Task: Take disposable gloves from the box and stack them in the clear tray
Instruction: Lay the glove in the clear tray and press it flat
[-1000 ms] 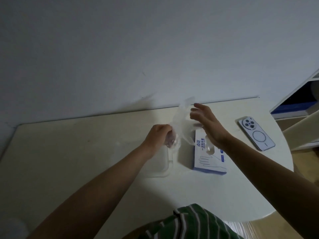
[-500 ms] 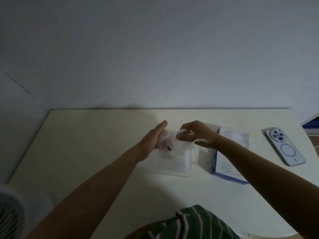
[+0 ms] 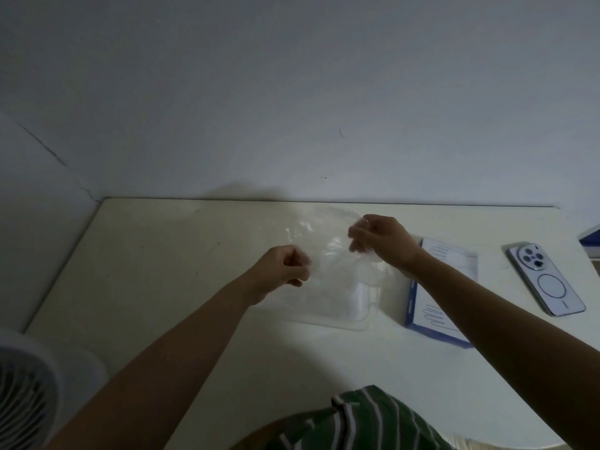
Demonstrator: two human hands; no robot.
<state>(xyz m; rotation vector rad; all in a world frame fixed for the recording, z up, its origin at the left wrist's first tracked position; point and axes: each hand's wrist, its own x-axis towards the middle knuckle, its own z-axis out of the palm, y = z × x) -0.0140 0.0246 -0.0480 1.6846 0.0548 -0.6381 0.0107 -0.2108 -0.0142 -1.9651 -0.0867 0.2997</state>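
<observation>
Half a second before, both hands were close together over the tray with the glove bunched between them. By this moment they had drawn apart and the glove (image 3: 328, 251) was pulled out into a flat sheet. The left hand (image 3: 282, 271) was clenched around 1 edge of it, and the right hand (image 3: 380, 241) pinched the opposite edge in curled fingers. The glove hung in the air just above the far side of the tray (image 3: 357, 323), not yet laid down. This looked like the smoothing step before stacking, so lowering it flat was probably what remained for this glove.

The tray sat near the middle of the table (image 3: 162, 254), towards its back edge. Pale film seemed to lie inside it, likely gloves already stacked, though how many could not be told. The box (image 3: 451, 258) lay flat just beside the tray on its right, partly hidden under the right forearm, and its contents did not show. A phone (image 3: 545, 280) lay near the table's right edge.
</observation>
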